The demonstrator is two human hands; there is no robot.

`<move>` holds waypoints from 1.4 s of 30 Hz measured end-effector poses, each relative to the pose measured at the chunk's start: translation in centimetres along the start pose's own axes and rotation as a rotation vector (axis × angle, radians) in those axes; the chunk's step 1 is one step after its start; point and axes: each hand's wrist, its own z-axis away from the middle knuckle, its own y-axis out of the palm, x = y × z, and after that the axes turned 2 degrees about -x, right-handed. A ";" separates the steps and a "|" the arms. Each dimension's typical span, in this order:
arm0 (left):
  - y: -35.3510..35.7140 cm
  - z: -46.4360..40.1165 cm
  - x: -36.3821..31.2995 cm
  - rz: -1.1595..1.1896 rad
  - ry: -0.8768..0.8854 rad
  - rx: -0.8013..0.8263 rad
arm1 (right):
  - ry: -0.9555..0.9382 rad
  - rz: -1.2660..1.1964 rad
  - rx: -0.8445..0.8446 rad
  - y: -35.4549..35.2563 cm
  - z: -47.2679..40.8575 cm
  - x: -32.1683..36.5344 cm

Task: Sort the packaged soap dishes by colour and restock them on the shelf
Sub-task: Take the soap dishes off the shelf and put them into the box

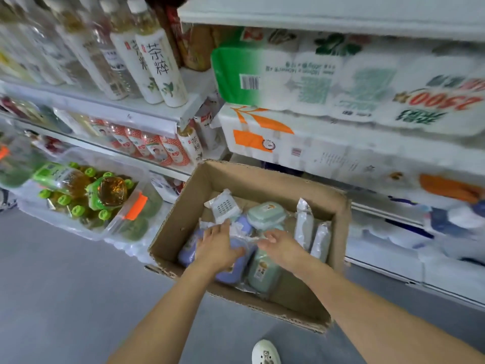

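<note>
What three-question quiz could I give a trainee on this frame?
1. True or false: the cardboard box stands on a shelf.
2. Which colour of soap dish lies under the left hand? A purple B red C yellow
3. Fill in: the green soap dish lies ___ the box.

Key: 1 false, it stands on the floor. 2 A, the purple soap dish. 3 inside.

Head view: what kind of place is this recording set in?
Most likely a small shop or supermarket aisle: tiered shelves hold rows of labelled drink bottles, wrapped tissue multipacks fill the right-hand shelves, and an open cardboard box of packaged stock sits on the floor.
</note>
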 end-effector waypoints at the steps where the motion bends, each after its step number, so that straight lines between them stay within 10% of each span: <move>1: -0.7 1.4 -2.0 -0.011 0.044 -0.049 | -0.073 0.072 -0.001 -1.9 1.9 -0.3; 6: -2.6 10.4 -13.3 0.054 0.266 -0.345 | -0.348 0.692 -0.269 -12.8 12.1 -4.2; 14: -1.2 24.3 -35.7 0.087 0.672 -0.693 | -0.427 0.811 -0.799 -30.9 30.9 -16.5; 23: 6.9 38.2 -59.8 0.130 0.985 -0.686 | -0.330 0.729 -1.218 -46.7 50.4 -34.3; 42: 16.0 47.3 -94.8 0.061 1.387 -0.565 | -0.063 0.564 -1.470 -69.9 64.5 -54.2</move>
